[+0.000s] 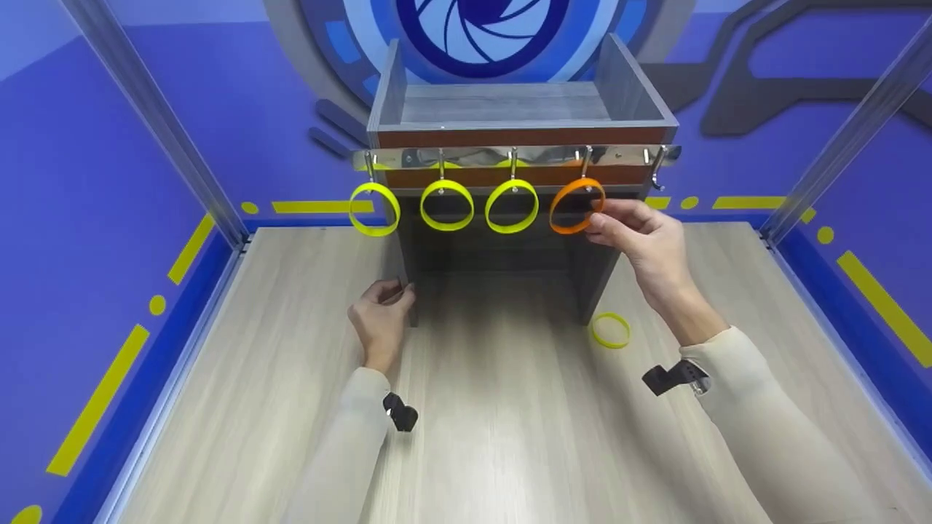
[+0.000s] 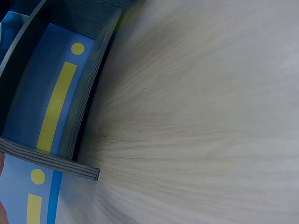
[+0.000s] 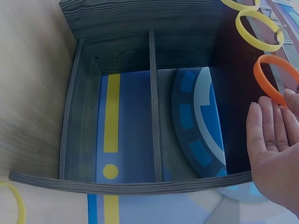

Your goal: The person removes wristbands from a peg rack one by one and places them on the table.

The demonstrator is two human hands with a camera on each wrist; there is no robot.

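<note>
An orange ring (image 1: 553, 211) hangs from a hook on the metal hook rail (image 1: 619, 155). My right hand (image 1: 648, 244) pinches its right side between thumb and fingers; in the right wrist view the orange ring (image 3: 267, 83) runs in between them. To its left, three yellow rings (image 1: 490, 211) hang from hooks of their own. My left hand (image 1: 380, 313) is low at the front edge of the grey wooden shelf's left side panel (image 1: 408, 269), fingers bent. Whether it grips the panel or only touches it, I cannot tell.
Another yellow ring (image 1: 610, 346) lies on the wood-grain table (image 1: 495, 437), by the foot of the shelf's right panel. At the rail's right end is a bare hook (image 1: 657, 171). Blue patterned walls (image 1: 182, 109) with metal corner posts (image 1: 145, 102) enclose the table.
</note>
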